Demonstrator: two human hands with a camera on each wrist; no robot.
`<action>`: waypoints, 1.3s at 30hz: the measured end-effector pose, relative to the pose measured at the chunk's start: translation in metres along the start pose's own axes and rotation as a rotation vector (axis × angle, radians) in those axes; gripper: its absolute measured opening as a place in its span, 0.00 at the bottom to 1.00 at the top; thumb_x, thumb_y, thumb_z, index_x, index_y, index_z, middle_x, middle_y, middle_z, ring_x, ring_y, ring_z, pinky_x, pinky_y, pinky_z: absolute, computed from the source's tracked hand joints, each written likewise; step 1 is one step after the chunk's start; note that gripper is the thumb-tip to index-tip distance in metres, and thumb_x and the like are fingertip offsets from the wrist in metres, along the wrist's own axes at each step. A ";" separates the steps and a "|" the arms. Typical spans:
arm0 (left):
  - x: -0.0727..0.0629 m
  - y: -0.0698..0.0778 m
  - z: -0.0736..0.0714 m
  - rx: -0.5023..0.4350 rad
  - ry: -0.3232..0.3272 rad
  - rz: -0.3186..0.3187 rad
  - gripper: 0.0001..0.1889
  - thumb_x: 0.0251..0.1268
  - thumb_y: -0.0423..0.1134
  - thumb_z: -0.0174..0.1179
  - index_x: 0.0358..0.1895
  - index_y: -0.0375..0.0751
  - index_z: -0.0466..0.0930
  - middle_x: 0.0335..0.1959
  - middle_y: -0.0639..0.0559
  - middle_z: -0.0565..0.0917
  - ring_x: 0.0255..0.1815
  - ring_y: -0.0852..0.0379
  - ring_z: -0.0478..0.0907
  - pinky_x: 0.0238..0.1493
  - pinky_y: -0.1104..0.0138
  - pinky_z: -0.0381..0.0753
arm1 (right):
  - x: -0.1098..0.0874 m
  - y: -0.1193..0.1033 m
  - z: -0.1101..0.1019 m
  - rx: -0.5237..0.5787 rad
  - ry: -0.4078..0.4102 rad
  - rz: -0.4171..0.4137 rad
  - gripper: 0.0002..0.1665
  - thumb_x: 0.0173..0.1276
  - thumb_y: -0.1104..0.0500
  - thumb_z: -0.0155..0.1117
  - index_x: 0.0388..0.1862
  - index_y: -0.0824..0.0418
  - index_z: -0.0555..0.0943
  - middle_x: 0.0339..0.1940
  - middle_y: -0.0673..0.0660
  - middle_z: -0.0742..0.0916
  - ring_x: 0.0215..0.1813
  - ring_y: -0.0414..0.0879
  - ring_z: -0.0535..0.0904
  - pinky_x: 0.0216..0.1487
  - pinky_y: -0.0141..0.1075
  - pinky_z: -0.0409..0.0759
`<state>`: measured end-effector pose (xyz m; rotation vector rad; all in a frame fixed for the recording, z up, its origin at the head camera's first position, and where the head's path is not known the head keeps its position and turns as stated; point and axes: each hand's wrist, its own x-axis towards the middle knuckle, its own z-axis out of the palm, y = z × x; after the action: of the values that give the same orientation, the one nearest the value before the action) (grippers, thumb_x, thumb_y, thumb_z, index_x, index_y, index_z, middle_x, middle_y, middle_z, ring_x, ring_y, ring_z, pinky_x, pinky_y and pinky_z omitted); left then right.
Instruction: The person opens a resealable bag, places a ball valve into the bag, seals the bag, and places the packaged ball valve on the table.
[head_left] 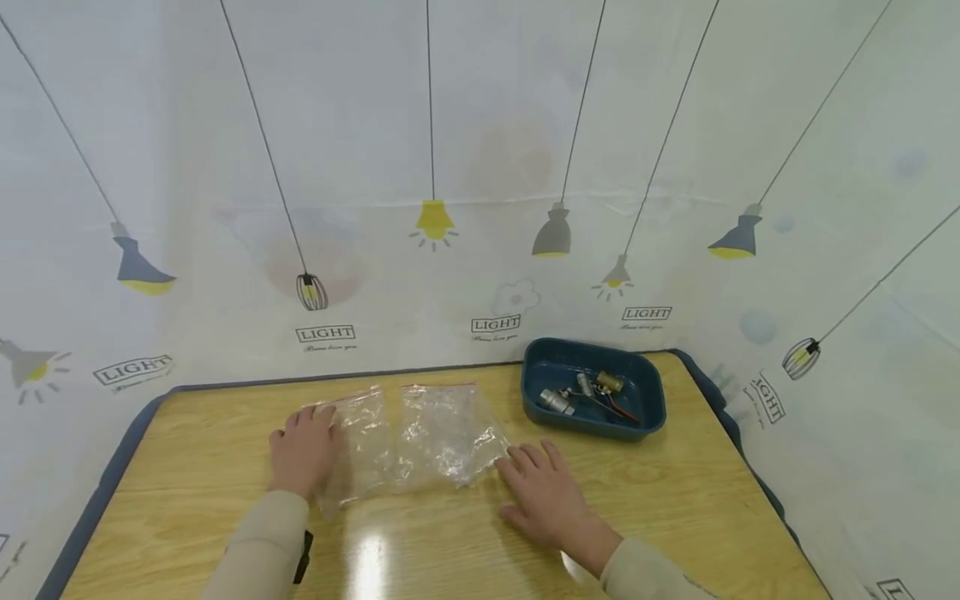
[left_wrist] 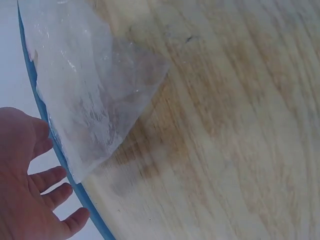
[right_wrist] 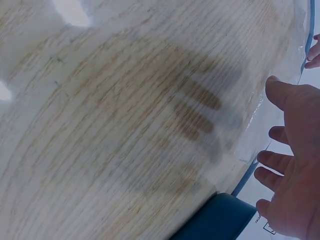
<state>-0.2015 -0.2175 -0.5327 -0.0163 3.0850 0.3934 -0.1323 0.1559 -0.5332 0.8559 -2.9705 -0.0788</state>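
Two clear zip-lock bags lie flat side by side on the wooden table, the left bag [head_left: 367, 442] and the right bag [head_left: 438, 437], with red zip lines along their far edges. My left hand [head_left: 303, 450] is at the outer edge of the left bag, fingers loosely bent. At the near right corner of the right bag is my right hand [head_left: 547, 496], palm down with fingers spread. In the left wrist view, fingers of the left hand [left_wrist: 30, 185] show beside a crinkled bag [left_wrist: 85, 95]. The right wrist view has the right hand [right_wrist: 295, 165] with nothing gripped.
A dark blue plastic tray [head_left: 577, 423] stands at the back right, holding several metal fittings, among them a silver fitting [head_left: 557, 401], a brass fitting [head_left: 609, 382] and a red-handled piece [head_left: 626, 414]. A lamp-printed curtain [head_left: 420, 292] surrounds the table [head_left: 660, 517] at the back and sides.
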 end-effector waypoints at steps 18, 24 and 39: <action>0.004 -0.008 0.002 -0.005 -0.044 -0.098 0.38 0.71 0.46 0.52 0.76 0.36 0.46 0.60 0.20 0.69 0.58 0.23 0.67 0.52 0.34 0.68 | -0.002 -0.001 0.000 0.050 -0.044 -0.024 0.40 0.64 0.35 0.61 0.71 0.49 0.65 0.67 0.56 0.74 0.70 0.54 0.68 0.73 0.59 0.59; 0.008 -0.013 0.009 -0.112 -0.014 -0.129 0.41 0.65 0.39 0.55 0.77 0.39 0.43 0.48 0.28 0.79 0.46 0.30 0.77 0.49 0.36 0.68 | -0.004 0.000 0.003 0.032 -0.011 -0.033 0.40 0.63 0.35 0.62 0.70 0.50 0.67 0.66 0.55 0.75 0.69 0.53 0.69 0.72 0.58 0.60; -0.003 -0.007 -0.008 -0.362 0.054 -0.081 0.23 0.73 0.45 0.50 0.64 0.36 0.69 0.43 0.42 0.84 0.37 0.48 0.79 0.51 0.44 0.68 | -0.006 0.000 0.004 0.055 -0.006 -0.025 0.40 0.63 0.37 0.64 0.70 0.50 0.66 0.66 0.57 0.75 0.69 0.54 0.69 0.73 0.59 0.59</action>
<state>-0.1985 -0.2257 -0.5268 -0.1612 3.0038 0.9534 -0.1278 0.1594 -0.5372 0.8999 -2.9810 -0.0013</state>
